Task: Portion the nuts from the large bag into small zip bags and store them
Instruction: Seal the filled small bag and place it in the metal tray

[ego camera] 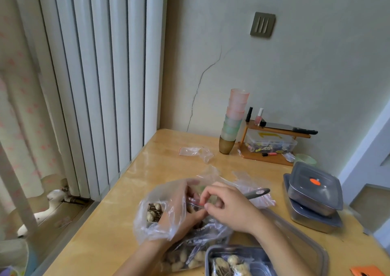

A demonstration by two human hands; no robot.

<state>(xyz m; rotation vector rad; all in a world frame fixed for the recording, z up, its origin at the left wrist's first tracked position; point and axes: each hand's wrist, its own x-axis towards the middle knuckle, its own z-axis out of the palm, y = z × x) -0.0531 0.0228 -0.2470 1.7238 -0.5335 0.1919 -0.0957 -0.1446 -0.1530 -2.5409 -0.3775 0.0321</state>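
My left hand (179, 210) wears a loose clear plastic glove and pinches the top edge of a small zip bag (155, 211) filled with peanuts and seeds. My right hand (228, 207), bare, pinches the same bag's zip strip close to the left fingers. Under my wrists lies the large bag (190, 256) of peanuts. A steel tray (213, 252) at the bottom edge holds filled small bags. A grey scoop handle (256, 193) sticks out behind my right hand.
Empty small zip bags (195, 152) lie further back on the wooden table (160, 164). Stacked lidded steel containers (314, 199) stand at the right, a clear lid (295, 231) beside my right arm. Stacked cups (233, 121) and a small shelf (272, 147) stand by the wall.
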